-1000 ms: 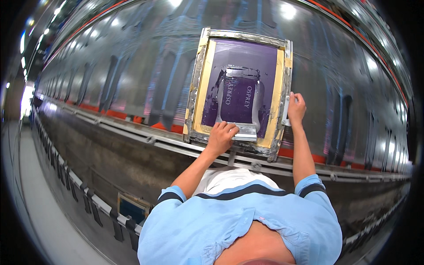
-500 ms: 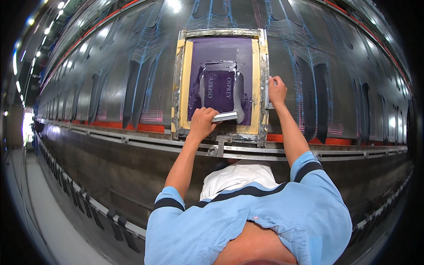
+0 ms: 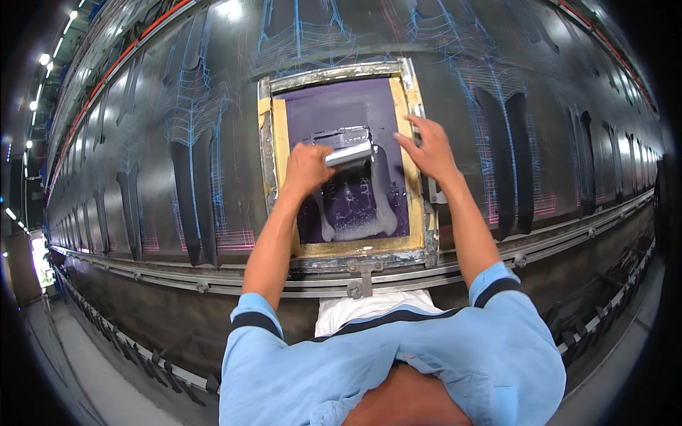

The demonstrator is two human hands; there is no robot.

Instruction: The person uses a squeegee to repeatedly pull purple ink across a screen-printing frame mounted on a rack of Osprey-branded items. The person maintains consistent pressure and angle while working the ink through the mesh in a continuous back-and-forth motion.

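Note:
A silver-handled squeegee [image 3: 349,154] is gripped at its left end by my left hand [image 3: 308,170], fingers wrapped round it. It lies across the purple mesh of a printing screen [image 3: 330,106], over the far part of the printed lettering area. Pale, glossy ink [image 3: 387,188] runs in a band down the right side and pools along the near end of the mesh. My right hand [image 3: 430,148] hovers over the right edge of the screen's worn metal frame [image 3: 267,138], fingers spread and holding nothing. Yellow tape lines the frame's inner edges.
Under the screen stretches a long dark table [image 3: 455,92], with blue and pink guide lines and black cut pieces [image 3: 513,156] on it. A metal rail [image 3: 213,284] with a clamp [image 3: 365,277] runs along the near edge. Black strips [image 3: 163,369] hang from a lower bar.
My left hand has taken the squeegee from the near end toward the far part of the mesh. My right hand has come off the frame's right side and opened. Ink now pools nearest me.

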